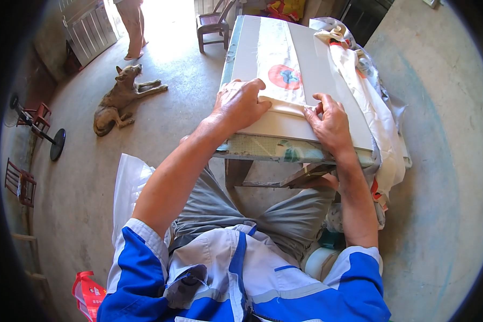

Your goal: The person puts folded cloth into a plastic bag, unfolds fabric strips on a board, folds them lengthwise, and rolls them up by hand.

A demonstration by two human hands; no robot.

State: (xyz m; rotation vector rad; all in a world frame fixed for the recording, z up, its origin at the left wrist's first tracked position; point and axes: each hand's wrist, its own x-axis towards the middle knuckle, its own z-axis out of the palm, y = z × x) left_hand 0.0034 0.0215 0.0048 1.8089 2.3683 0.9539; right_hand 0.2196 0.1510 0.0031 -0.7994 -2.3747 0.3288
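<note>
A long white cloth strip point(276, 48) with a red and blue round print lies along a pale board on the table point(247, 45). Its near end is folded or rolled into a narrow cream band point(287, 107). At the band's left end, my left hand point(241, 104) has its fingers bent and closed on the cloth. My right hand point(330, 121) pinches the right end between thumb and fingers. More cream and printed cloth point(359, 86) is draped along the table's right side and hangs over the edge.
A dog point(121, 99) lies on the floor at the left. Beyond it stands a person point(131, 24), only the legs showing. A wooden chair point(213, 24) is behind the table. A black fan point(58, 144) and small chairs point(20, 182) stand far left. A red bag point(88, 295) is lower left.
</note>
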